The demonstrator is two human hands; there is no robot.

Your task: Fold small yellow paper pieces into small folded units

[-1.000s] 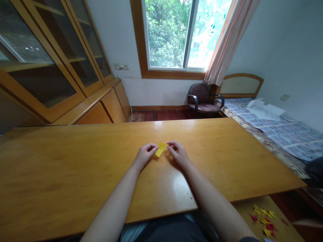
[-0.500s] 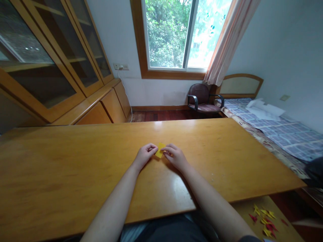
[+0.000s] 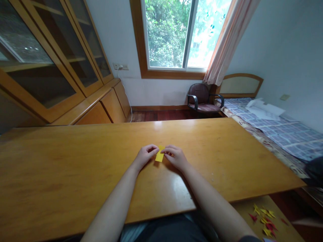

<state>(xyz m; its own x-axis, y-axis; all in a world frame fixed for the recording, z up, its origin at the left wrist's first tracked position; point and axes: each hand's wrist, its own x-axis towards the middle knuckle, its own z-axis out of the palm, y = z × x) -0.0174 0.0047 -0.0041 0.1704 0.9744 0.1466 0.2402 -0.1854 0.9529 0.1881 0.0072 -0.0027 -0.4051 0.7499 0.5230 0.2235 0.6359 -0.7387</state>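
Observation:
A small yellow paper strip lies between my two hands at the middle of the wooden table. My left hand pinches its left upper edge with curled fingers. My right hand pinches the right upper edge, fingers bent inward. Both hands rest on the tabletop, close together, and the fingertips nearly meet over the top of the paper.
Several folded yellow and red paper pieces lie on a lower surface at the bottom right. A bed stands at the right, a dark chair under the window, and glass-door cabinets at the left.
My hands have drawn closer together. The yellow paper, wider and tilted a second ago, now shows as a narrower, more upright strip between the fingertips.

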